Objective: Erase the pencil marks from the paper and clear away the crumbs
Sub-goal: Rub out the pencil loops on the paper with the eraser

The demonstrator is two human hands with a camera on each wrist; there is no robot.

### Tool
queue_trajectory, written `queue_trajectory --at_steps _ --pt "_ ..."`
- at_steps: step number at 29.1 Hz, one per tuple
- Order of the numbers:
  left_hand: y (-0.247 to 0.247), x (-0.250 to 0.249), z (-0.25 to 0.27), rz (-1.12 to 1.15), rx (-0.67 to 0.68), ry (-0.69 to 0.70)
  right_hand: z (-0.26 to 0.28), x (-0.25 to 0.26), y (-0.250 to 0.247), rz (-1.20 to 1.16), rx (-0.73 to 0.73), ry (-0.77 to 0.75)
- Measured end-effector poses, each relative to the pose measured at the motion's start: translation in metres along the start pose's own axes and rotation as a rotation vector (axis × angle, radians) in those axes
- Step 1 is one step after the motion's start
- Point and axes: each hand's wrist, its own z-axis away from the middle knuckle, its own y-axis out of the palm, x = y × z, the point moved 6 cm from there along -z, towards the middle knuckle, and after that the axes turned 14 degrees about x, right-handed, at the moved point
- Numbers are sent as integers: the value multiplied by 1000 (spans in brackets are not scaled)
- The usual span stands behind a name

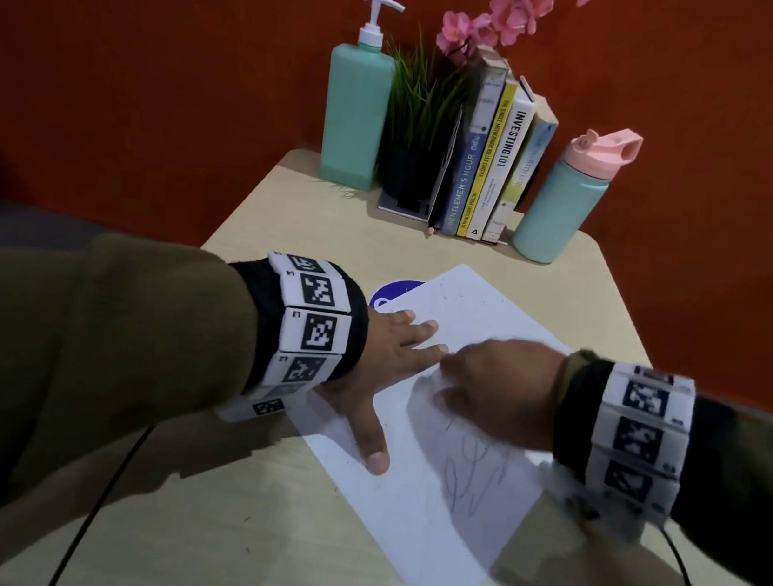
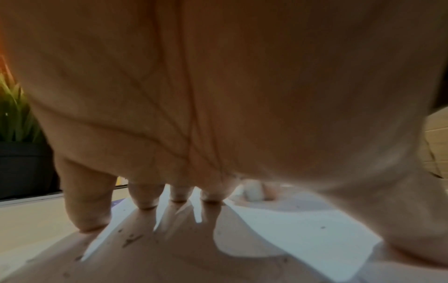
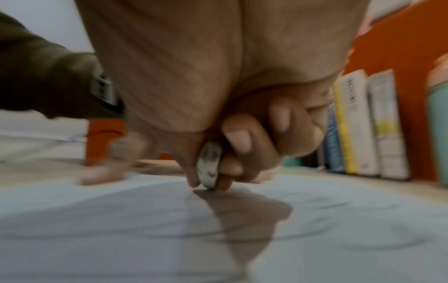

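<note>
Table [image 1: 313, 235]: eraser [image 3: 209, 168] in right hand [image 1: 499, 389].

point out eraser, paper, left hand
eraser [image 3: 209, 168], right wrist view, smudged flat face.
paper [image 1: 466, 302], head view, bare far corner.
left hand [image 1: 380, 365], head view, back of hand.

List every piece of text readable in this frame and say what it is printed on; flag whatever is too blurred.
"INVESTING101": white book spine.
"GENTLEMEN'S HOUR": blue book spine; the words above it are only partly legible.
Yellow book spine: small capitals, too small to read.
Pale book at the right end: lettering blurred.
Wristbands: square coded markers with a tiny, unreadable character beside each.
Blue disc: white marks, unreadable.
Paper: scribbles only.
</note>
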Motion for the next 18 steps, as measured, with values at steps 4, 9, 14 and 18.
queue_trajectory --at_steps 4,9,14,18 --pt "-1 -1 1 14 -1 5 3 7 5 5 57 -29" --pt "-1 -1 1 11 -4 4 -2 -5 -1 -33 19 80" --pt "0 0 1 24 -2 9 1 2 5 -28 94 42" --pt "-1 -1 0 17 -10 4 1 -22 1 11 34 132"
